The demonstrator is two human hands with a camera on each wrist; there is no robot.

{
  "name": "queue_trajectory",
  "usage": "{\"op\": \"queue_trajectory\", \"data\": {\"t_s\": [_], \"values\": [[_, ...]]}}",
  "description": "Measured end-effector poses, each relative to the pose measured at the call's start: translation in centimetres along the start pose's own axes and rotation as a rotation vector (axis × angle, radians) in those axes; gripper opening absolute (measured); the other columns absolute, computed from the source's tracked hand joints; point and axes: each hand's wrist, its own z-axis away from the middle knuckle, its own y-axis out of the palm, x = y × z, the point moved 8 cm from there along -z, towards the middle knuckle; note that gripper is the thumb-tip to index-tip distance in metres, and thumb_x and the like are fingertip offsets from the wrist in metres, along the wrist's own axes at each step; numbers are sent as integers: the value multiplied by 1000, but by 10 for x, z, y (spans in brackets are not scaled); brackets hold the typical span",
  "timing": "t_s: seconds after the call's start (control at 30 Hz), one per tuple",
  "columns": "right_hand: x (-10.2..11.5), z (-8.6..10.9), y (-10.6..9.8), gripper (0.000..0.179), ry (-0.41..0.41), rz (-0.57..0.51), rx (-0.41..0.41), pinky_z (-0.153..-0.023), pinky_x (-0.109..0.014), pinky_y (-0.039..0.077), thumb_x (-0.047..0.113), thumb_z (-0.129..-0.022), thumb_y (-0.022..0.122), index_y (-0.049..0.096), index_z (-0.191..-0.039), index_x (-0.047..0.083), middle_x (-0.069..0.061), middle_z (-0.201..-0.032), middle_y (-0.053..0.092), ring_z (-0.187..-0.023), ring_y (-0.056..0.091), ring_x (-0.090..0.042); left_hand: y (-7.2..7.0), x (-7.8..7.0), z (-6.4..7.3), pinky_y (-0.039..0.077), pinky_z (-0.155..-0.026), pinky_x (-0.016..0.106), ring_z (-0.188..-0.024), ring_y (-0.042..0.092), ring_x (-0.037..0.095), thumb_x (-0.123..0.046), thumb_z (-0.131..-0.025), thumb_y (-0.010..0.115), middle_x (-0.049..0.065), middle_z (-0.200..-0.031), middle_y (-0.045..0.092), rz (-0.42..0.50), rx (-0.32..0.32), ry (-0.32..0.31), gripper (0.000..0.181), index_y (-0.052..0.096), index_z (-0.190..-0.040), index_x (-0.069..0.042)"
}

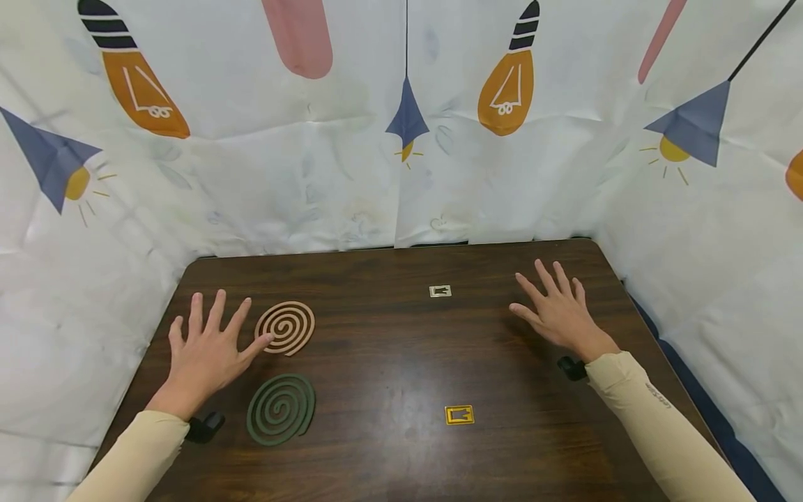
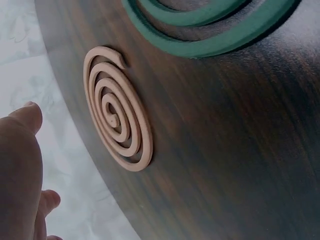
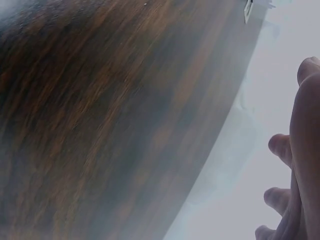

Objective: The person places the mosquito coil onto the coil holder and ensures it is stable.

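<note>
My left hand is held over the table's left side, fingers straight and spread, with nothing in them. Its thumb tip overlaps a tan mosquito coil in the head view. The left wrist view shows that coil lying flat, apart from the thumb. Nearer me lies a green mosquito coil, also flat. On the right, my right hand spreads its fingers above the table and holds nothing. Nearest to it is a small silver rectangular metal plate with a cut-out. A similar yellow plate lies closer to me.
The dark wood-grain table has rounded far corners. White printed cloth with lamp and bulb pictures hangs behind it and along both sides. A dark blue strip shows beyond the right edge.
</note>
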Motion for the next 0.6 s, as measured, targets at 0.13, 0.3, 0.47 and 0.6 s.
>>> {"op": "queue_trajectory", "data": {"t_s": [0.13, 0.3, 0.47, 0.6], "values": [[4, -5, 1, 75, -9, 5, 6, -120, -79, 6, 64, -105, 41, 23, -166, 25, -20, -175, 3, -160, -1, -53, 3, -1, -1, 6, -116, 81, -159, -8, 54, -74, -97, 48, 27, -172, 7, -5, 4, 10, 91, 23, -166, -20], [10, -13, 4, 75, -18, -7, 11, -120, -79, 6, 64, -105, 41, 22, -166, 26, -19, -175, 2, -160, 0, -52, 6, -2, -2, 6, -116, 81, -159, -7, 54, -74, -97, 49, 27, -172, 9, -3, 5, 12, 91, 23, -166, -19], [15, -19, 9, 76, -22, 1, 20, -121, -79, 6, 65, -105, 41, 20, -167, 27, -19, -175, 1, -160, -1, -51, 8, -2, -2, 7, -116, 81, -158, -3, 55, -74, -97, 49, 27, -172, 8, -2, 5, 12, 92, 23, -166, -19], [18, -24, 13, 76, -25, 2, 22, -120, -79, 8, 65, -104, 42, 21, -166, 27, -18, -175, 2, -161, -1, -50, 9, -1, -2, 8, -116, 81, -158, -2, 55, -73, -97, 50, 28, -172, 9, 5, 4, 11, 91, 25, -165, -18]]}}
